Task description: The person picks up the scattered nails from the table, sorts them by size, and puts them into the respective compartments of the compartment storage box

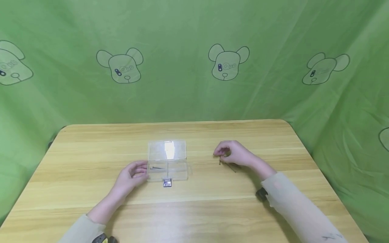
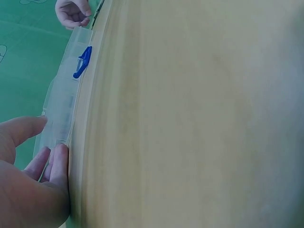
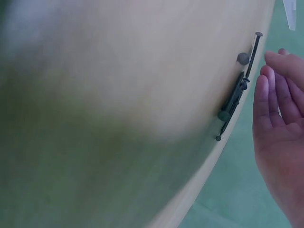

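My left hand (image 1: 132, 177) holds the left end of a clear plastic box (image 1: 181, 176). In the left wrist view its thumb and fingers (image 2: 59, 159) lie around that end. The box is divided, and its lid (image 1: 155, 149) lies folded back behind it. Some thin metal nails (image 1: 157, 168) lie in the left compartment. To the right of the box, my right hand (image 1: 234, 153) is low over the table with bent fingers, its fingertips right by one nail (image 1: 219, 162). Several dark nails (image 3: 232, 97) lie together under that hand, apart from the fingers in the right wrist view.
The wooden table (image 1: 182, 219) has rounded far corners. A blue latch (image 1: 167, 182) sticks out from the front of the box. Behind the table hangs a green curtain (image 1: 176, 94) with bear-head drawings. A dark strap device (image 1: 262, 194) sits at the right wrist.
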Motion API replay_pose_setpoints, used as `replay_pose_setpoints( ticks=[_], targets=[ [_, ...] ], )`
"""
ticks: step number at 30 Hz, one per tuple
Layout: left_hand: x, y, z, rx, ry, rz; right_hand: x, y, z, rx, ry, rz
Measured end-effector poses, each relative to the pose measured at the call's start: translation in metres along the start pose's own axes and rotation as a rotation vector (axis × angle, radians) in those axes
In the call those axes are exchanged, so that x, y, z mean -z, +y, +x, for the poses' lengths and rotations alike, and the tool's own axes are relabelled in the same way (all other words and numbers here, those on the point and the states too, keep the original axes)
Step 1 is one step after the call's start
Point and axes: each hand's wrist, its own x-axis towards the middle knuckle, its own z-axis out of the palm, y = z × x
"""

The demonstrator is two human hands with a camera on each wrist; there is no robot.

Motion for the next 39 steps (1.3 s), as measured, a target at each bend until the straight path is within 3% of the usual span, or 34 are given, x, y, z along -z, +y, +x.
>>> replay_pose_setpoints(
  ticks=[18, 31, 39],
  targets=[
    [-0.0004, -0.0005, 0.0001, 0.007, -0.001, -0.008, 0.001, 0.0064, 0.0024, -0.024, -0.02, -0.098],
    [-0.0005, -0.0002, 0.0001, 0.008, 0.011, 0.011, 0.0, 0.0075, 0.0051, 0.036, -0.032, -0.144],
    [-0.0004, -0.0005, 0.0006, 0.008, 0.013, 0.009, -0.0001, 0.0077, 0.0061, 0.016, -0.036, -0.173]
  ],
)
